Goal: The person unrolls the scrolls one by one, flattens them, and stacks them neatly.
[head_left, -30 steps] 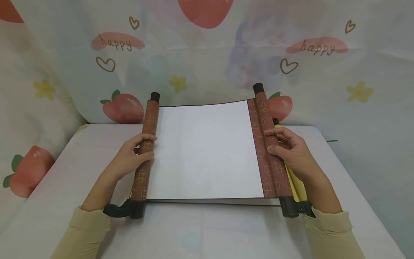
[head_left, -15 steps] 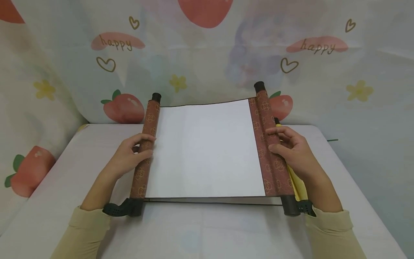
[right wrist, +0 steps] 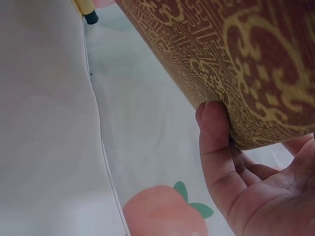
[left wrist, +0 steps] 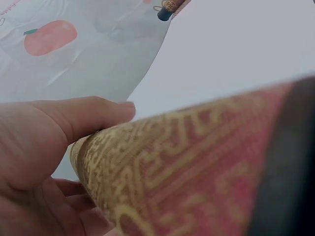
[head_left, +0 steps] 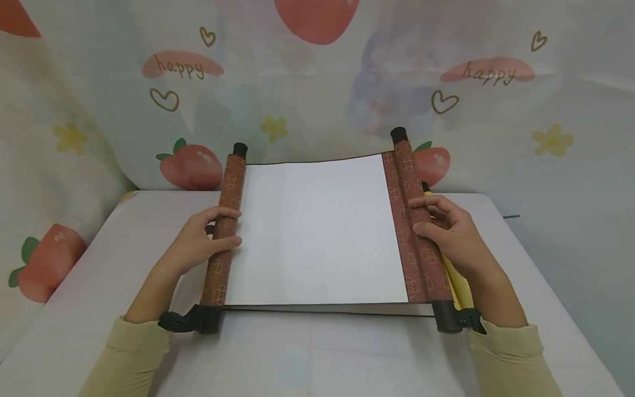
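Note:
A hanging scroll with a blank white sheet (head_left: 317, 231) is stretched between two red rollers with gold patterns and black end knobs. On the left, my left hand (head_left: 195, 240) grips the left roller (head_left: 216, 273), thumb and fingertips at the sheet's edge. My right hand (head_left: 453, 231) holds the right roller (head_left: 431, 264) between thumb and fingers, and this roller's far end tilts up. In the left wrist view the left roller (left wrist: 197, 162) lies against the thumb and palm. The right wrist view shows the right roller (right wrist: 246, 73) within the right hand (right wrist: 251, 191).
A yellow piece (head_left: 458, 284) with a black knob (head_left: 425, 187) shows behind the right roller. Below the sheet's near edge runs a second pale layer (head_left: 327, 310) with a dark border. The white-covered table (head_left: 307, 358) meets a fruit-printed backdrop (head_left: 317, 99) at the back.
Over the last second the right roller has shifted very slightly to the right. The left thumb now reaches a little further over the sheet's edge. Both hands keep their hold.

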Tool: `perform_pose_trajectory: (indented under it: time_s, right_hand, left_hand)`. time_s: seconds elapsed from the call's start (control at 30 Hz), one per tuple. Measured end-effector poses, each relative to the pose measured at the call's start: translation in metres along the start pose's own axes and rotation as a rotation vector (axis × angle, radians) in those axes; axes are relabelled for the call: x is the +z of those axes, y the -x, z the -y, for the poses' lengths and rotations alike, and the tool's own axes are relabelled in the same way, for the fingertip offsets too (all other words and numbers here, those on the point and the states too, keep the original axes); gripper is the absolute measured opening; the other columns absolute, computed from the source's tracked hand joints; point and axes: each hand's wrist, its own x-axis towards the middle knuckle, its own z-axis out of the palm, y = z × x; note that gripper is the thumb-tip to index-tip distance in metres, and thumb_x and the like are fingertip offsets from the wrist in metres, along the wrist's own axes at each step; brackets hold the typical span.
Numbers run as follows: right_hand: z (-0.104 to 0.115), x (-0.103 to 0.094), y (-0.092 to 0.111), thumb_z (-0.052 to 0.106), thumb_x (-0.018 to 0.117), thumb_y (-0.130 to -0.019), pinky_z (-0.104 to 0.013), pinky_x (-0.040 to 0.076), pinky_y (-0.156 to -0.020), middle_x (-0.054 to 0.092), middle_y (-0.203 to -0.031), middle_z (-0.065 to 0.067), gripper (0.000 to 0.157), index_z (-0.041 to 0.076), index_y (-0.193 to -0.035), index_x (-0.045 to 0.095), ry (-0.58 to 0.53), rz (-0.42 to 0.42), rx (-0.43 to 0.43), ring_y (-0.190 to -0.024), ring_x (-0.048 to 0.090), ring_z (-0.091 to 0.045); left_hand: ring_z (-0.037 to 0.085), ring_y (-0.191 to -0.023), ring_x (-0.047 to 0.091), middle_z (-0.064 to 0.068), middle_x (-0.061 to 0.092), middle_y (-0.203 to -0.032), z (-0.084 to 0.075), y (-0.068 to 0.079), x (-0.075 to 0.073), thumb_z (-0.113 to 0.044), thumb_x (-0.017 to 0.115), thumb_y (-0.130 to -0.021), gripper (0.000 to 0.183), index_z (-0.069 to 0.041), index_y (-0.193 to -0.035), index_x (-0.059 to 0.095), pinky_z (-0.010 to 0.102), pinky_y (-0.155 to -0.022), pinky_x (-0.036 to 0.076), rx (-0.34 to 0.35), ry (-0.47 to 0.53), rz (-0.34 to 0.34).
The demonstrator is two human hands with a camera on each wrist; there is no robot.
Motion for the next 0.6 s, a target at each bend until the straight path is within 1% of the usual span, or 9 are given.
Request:
perform_pose_trajectory:
  time_s: [0.07,0.2,0.37,0.6]
  right_hand:
    - [0.0,0.0,0.0,0.008,0.057,-0.099,-0.021,0.054,-0.077,0.045,-0.138,-0.006,0.036,0.009,-0.135,0.053,-0.004,-0.002,-0.001,-0.105,0.058,-0.013]
    - [0.001,0.001,0.0,0.008,0.057,-0.099,-0.02,0.054,-0.077,0.046,-0.137,-0.005,0.036,0.009,-0.135,0.053,-0.007,-0.008,-0.006,-0.106,0.058,-0.013]
    - [0.002,0.001,0.0,0.007,0.057,-0.099,-0.021,0.054,-0.076,0.047,-0.136,-0.004,0.036,0.008,-0.134,0.054,-0.02,-0.013,-0.005,-0.104,0.059,-0.012]
    - [0.001,-0.001,0.001,0.007,0.058,-0.099,-0.02,0.053,-0.078,0.045,-0.138,-0.004,0.037,0.009,-0.135,0.054,-0.013,-0.013,0.006,-0.11,0.056,-0.011]
  left_hand:
    - [0.03,-0.118,0.053,0.009,0.053,-0.141,0.0,0.0,-0.001,-0.02,0.078,-0.087,0.049,-0.014,-0.132,0.058,0.045,-0.091,0.046,0.0,-0.001,0.004]
    - [0.031,-0.115,0.054,0.011,0.053,-0.138,-0.001,0.001,-0.005,-0.014,0.076,-0.088,0.047,-0.012,-0.13,0.057,0.045,-0.089,0.048,0.003,0.014,-0.003]
    - [0.033,-0.108,0.057,0.014,0.052,-0.135,-0.001,0.003,-0.009,-0.008,0.071,-0.09,0.041,-0.009,-0.129,0.058,0.039,-0.079,0.052,-0.001,0.044,-0.006]
    - [0.028,-0.105,0.056,0.013,0.055,-0.133,0.001,0.002,-0.011,-0.003,0.062,-0.092,0.036,-0.008,-0.128,0.059,0.032,-0.079,0.051,0.018,0.027,-0.012]
